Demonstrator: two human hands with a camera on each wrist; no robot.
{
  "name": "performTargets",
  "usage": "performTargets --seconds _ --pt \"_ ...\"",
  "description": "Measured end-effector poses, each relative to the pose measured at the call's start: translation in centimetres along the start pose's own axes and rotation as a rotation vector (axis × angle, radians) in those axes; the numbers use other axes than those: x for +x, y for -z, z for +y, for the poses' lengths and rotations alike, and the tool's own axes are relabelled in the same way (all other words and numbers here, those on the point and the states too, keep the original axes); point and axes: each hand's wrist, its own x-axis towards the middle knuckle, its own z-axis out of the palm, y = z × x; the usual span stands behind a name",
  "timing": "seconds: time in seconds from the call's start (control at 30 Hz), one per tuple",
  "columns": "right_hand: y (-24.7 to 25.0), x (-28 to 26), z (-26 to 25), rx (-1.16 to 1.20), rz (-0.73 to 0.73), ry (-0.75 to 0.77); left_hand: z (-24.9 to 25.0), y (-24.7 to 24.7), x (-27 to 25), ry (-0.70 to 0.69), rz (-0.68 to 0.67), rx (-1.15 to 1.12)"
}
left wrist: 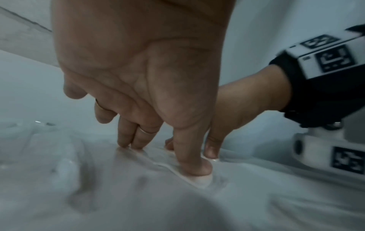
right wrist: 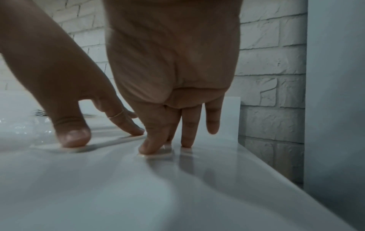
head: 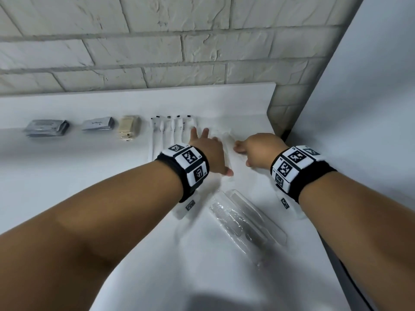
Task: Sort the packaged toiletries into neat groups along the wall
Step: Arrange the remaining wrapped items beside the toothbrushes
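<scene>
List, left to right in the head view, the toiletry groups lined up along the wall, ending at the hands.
Large grey sachet stack → smaller grey sachet stack → beige packet → wrapped toothbrushes → left hand → right hand.

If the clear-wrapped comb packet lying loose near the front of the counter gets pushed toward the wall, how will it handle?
The comb packet looks thin and flat, so it should slide, not roll. Its glossy clear wrap on the smooth white counter probably makes it slippery and apt to swivel under a one-sided push. The film looks crinkled, so likely floppy at the edges, and light.
</scene>
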Motion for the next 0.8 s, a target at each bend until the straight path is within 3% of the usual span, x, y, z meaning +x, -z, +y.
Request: performTargets --seconds 0.23,0.37,0.53,0.8 --pt "0.8 2.1 -1.0 0.132 0.022 -0.159 -3.0 1.4 1.9 -0.060 0.020 0.070" --pt "2.0 2.9 0.0 0.124 0.053 -0.115 -3.7 1.7 1.8 -0.096 0.043 0.056" --pt "1.6 2.7 -0.7 0.092 -0.101 -0.033 -3.6 0.8 1.9 -0.087 0.011 0.035" --pt "1.1 3.3 -1.9 0.204 0.000 -0.067 -3.1 0.0 2.2 -0.029 0.055 0.006"
